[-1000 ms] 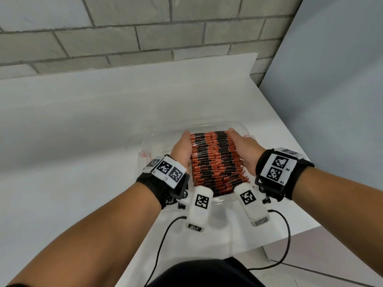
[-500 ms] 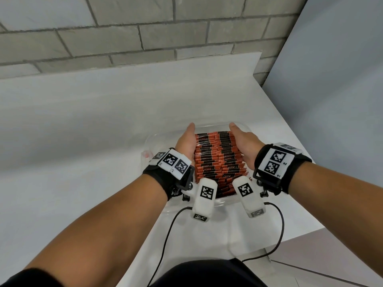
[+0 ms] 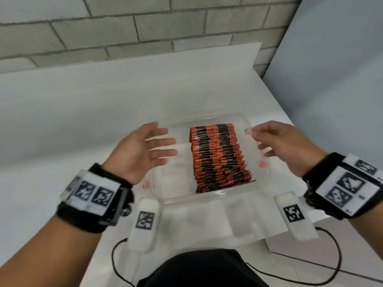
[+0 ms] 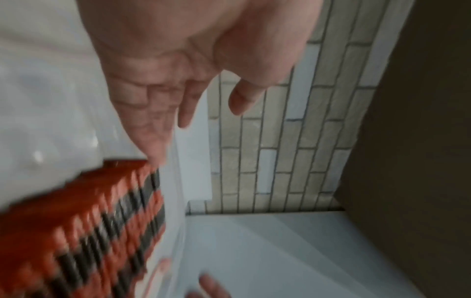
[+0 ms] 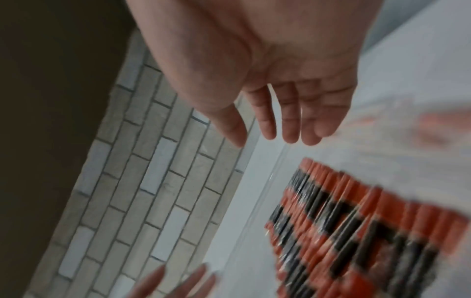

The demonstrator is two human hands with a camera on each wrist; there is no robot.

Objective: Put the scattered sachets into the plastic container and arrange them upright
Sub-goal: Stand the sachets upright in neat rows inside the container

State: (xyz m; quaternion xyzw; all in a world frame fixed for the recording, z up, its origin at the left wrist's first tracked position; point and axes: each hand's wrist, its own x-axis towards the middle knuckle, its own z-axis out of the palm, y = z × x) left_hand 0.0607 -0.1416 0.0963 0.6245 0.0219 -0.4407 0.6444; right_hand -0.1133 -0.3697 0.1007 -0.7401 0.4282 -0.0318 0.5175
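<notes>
Dark lap at frame bottom, wrist bands with tag markers (image 3: 94, 194) on both forearms. Plastic container (image 3: 209, 198) on the white surface (image 3: 83, 125), near its front edge. Sachets (image 3: 217, 156) stand packed in one row inside, right of centre. Left hand (image 3: 143, 151) beside the container's left wall, grip released, fingers spread. Right hand (image 3: 284, 145) at the right rim, grip released, holding nothing. Brick wall (image 3: 145, 27) behind.
</notes>
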